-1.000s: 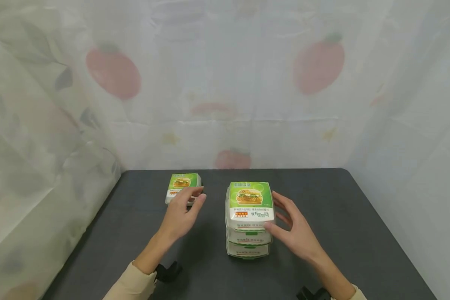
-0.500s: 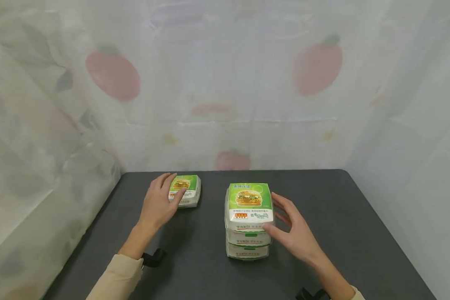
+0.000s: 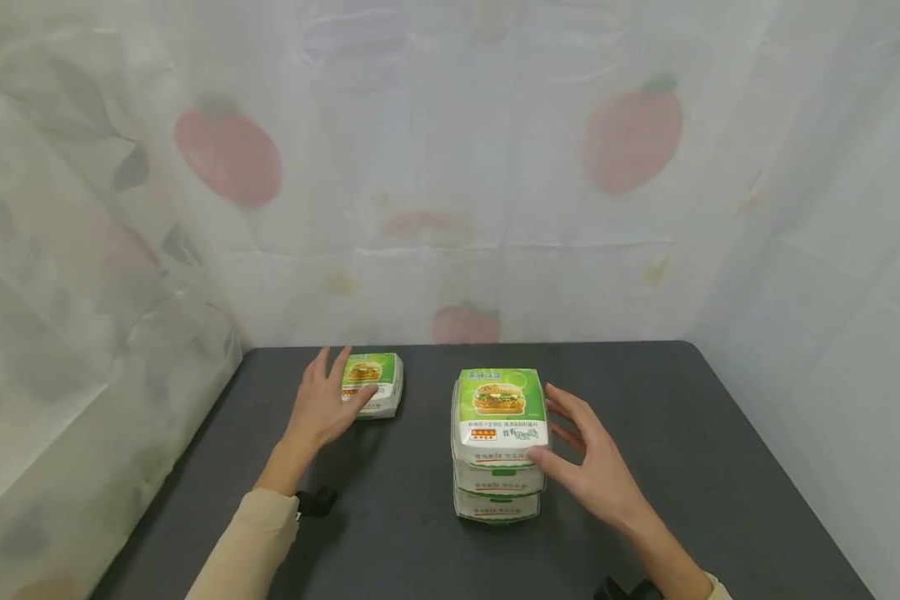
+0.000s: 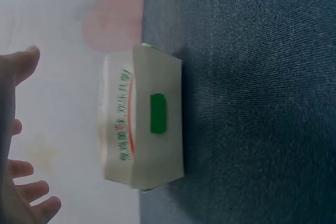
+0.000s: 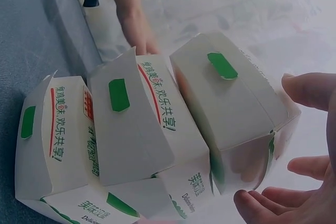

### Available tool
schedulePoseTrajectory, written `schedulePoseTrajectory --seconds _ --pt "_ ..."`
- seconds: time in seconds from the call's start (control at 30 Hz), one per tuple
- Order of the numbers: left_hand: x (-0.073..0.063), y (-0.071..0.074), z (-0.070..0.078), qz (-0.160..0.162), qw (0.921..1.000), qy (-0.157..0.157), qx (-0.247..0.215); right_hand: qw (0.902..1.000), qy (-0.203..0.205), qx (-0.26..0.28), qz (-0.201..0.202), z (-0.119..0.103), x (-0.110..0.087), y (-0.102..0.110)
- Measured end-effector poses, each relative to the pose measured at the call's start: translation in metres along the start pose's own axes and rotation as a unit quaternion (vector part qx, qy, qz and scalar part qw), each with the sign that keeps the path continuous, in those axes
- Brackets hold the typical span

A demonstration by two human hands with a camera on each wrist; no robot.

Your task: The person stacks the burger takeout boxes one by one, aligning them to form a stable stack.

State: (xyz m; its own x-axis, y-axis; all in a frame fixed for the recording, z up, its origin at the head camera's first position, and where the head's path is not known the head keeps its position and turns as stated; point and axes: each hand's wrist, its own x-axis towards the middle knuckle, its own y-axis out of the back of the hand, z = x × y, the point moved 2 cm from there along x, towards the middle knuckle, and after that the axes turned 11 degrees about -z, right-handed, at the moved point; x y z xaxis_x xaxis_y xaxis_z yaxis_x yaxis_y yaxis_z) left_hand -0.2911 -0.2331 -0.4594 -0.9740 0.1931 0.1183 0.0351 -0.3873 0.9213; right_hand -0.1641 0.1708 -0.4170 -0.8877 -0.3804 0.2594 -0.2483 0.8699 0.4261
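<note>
On the grainy tabletop (image 3: 667, 425), stacked bevelled cardboard boxes (image 3: 498, 446).

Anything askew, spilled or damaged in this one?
Slightly askew: in the right wrist view, the stacked boxes beside the right hand don't line up edge to edge, though camera angle may exaggerate it. The lone box by the left hand sits flat. No spill or damage shows.

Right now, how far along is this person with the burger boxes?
Done: a stack of three boxes stands upright. In hand: the left hand is spread beside a separate box, not gripping it; the right hand is at the side of the top box. Left: probably that separate box, since it sits apart on the table.
</note>
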Motion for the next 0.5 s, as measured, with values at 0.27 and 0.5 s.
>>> schedulePoseTrajectory --seconds 0.27,0.5 --pt "0.015 -0.015 -0.009 -0.059 0.9973 0.036 -0.023 1.0000 0.004 -0.004 -0.006 -0.001 0.003 -0.001" --pt "0.026 -0.030 -0.015 -0.108 0.9898 0.070 -0.061 0.9999 0.011 -0.001 -0.009 -0.001 0.003 -0.001"
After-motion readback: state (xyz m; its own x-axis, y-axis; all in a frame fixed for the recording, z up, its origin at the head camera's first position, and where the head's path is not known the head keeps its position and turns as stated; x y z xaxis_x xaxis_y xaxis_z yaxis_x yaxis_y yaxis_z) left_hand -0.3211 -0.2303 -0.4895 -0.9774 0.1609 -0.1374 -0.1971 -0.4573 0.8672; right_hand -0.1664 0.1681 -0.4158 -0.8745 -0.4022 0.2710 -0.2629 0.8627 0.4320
